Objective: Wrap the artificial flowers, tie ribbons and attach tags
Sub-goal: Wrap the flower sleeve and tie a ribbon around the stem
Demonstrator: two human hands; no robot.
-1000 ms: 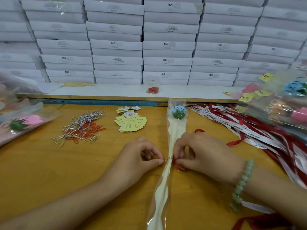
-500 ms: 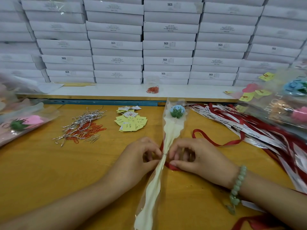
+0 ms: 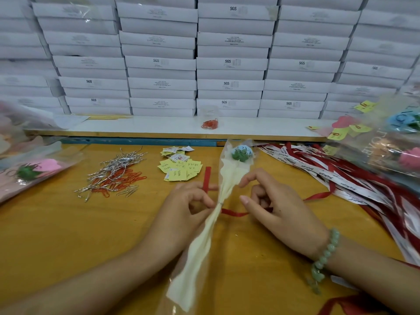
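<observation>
While working on the blue artificial flower in its clear cellophane and cream paper sleeve (image 3: 227,178), laid lengthwise at the middle of the yellow wooden table (image 3: 56,235) with the bloom pointing away, appears to be at the ribbon-tying step. Sleeve already on, neck already cinched with a thin silver wire tie (image 3: 221,203), no tag attached yet. Has a narrow red satin ribbon (image 3: 234,213) passing under the neck, just beside the tie. Grips one ribbon end in the curled fingers of the left hand (image 3: 188,212), with the tip poking up beside the sleeve. Holds the right hand (image 3: 272,208) on the other side of the neck, fingers loosely bent, forefinger reaching toward the sleeve. Cannot tell whether it pinches the ribbon passing beneath it toward the heap of red and white printed ribbons (image 3: 341,178). Next, probably: cross both ends over the neck and draw them snug into a knot or bow. Calls for a firm pinch on each end and even tension, without shifting the tie or crumpling the cellophane. After that, reach for one of the small yellow paper tags (image 3: 179,169) lying just beyond the left hand, near the loose pile of silver wire ties and orange paper clips (image 3: 113,173).
</observation>
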